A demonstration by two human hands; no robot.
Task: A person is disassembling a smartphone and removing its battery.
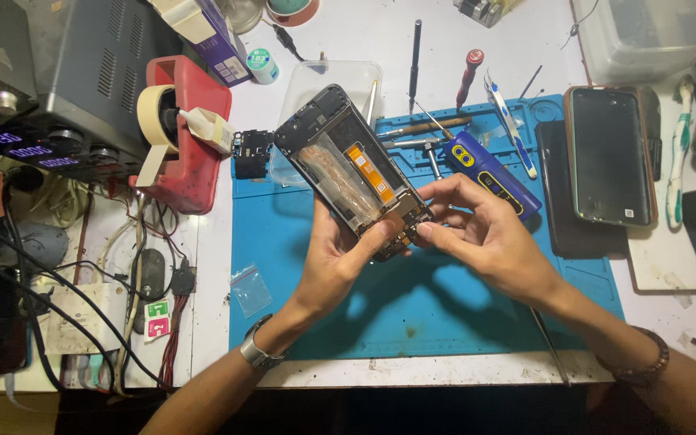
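My left hand (340, 262) holds an opened smartphone frame (348, 165) from below, thumb pressed on its lower edge. The frame is black, back cover off, with an orange flex cable and a copper-coloured area showing inside. It is tilted, top end pointing up-left, above a blue work mat (300, 322). My right hand (485, 234) pinches the phone's lower right corner with its fingertips. A watch is on my left wrist and a bead bracelet on my right.
A blue electric screwdriver (489, 171), tweezers and several drivers lie on the mat's upper right. Another phone (611, 153) rests face up to the right. A red tape dispenser (180, 133) and a power supply (58, 89) stand at left. A small plastic bag (250, 289) lies on the mat.
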